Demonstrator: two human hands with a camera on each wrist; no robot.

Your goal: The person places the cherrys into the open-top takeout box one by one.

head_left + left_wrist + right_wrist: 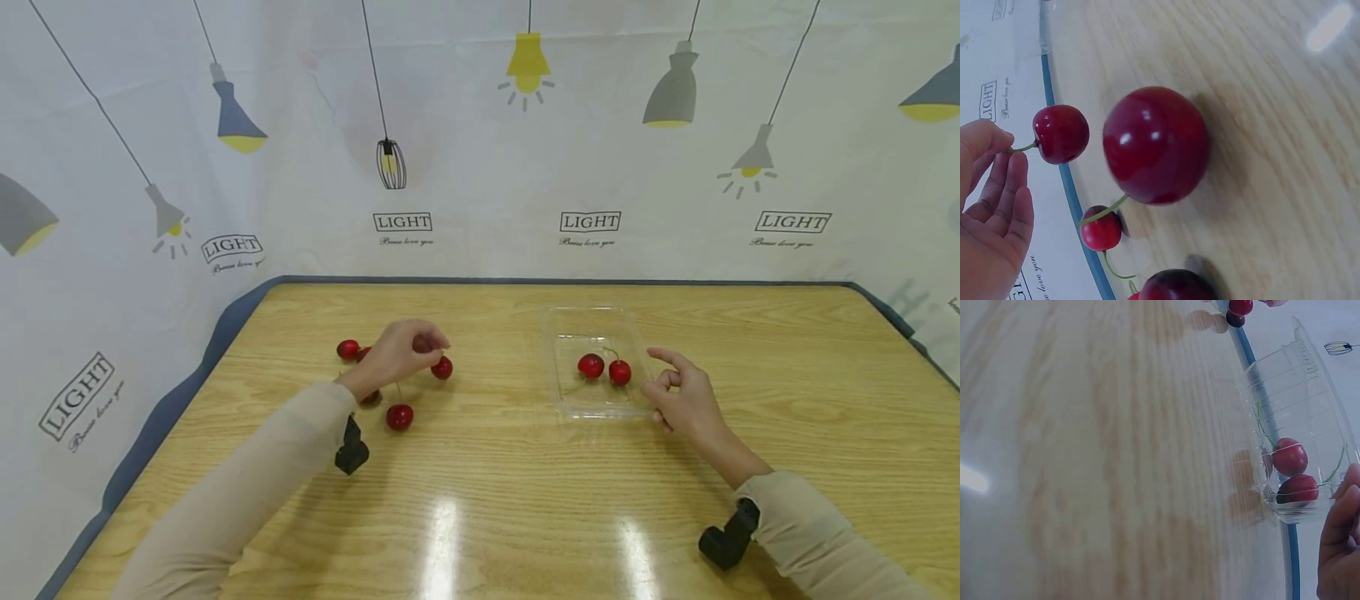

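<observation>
My left hand [397, 357] pinches the thin green stem of a red cherry [1061, 134], which hangs from the fingertips. Several loose cherries lie around and beneath that hand; one cherry [400, 417] sits nearest the front, another [348, 349] to its far left, and others are partly covered by the hand. At the right, a clear plastic box [557, 367] holds two cherries with stems, one of them dark red [590, 366]. My right hand [686, 404] grips the box's right rim between thumb and curled fingers, its index finger stretched out above the edge.
The wooden table [495, 467] ends at a blue border at the back. Behind it hangs a white cloth [480, 150] printed with lamps. Each wrist wears a black camera, such as the left wrist camera [351, 450].
</observation>
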